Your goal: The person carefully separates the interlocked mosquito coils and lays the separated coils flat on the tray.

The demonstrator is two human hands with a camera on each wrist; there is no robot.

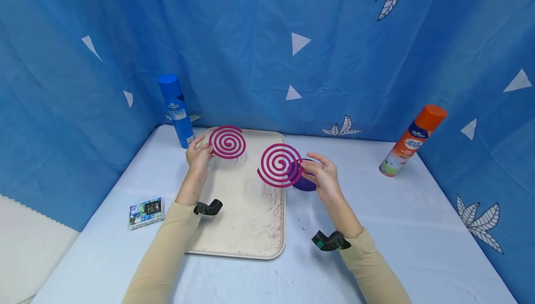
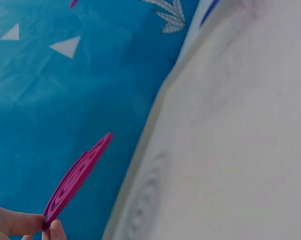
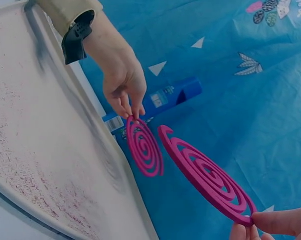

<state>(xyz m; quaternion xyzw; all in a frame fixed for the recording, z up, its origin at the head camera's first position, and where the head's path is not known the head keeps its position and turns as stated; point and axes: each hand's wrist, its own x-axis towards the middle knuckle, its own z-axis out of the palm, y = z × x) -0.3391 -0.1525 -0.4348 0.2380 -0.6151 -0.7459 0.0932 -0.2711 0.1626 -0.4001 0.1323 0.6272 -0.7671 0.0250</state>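
Observation:
My left hand (image 1: pixel 198 156) pinches one pink mosquito coil (image 1: pixel 228 143) by its edge, above the far end of a cream tray (image 1: pixel 240 216). With thumb and fingertips, my right hand (image 1: pixel 327 176) holds a second pink mosquito coil (image 1: pixel 281 163) above the tray's right rim. Both coils are tilted up and stand apart from each other; the right wrist view shows the two, each gripped at its rim. Behind the right-hand coil, beside the tray, lies a purple-blue coil (image 1: pixel 307 185), partly hidden by the pink coil and the hand.
A blue spray can (image 1: pixel 177 113) stands at the tray's far left corner, and an orange-capped spray can (image 1: pixel 411 141) at the far right. A small patterned box (image 1: pixel 146 213) lies left of the tray. Reddish crumbs dot the tray. Blue curtains (image 1: pixel 251 53) enclose the table.

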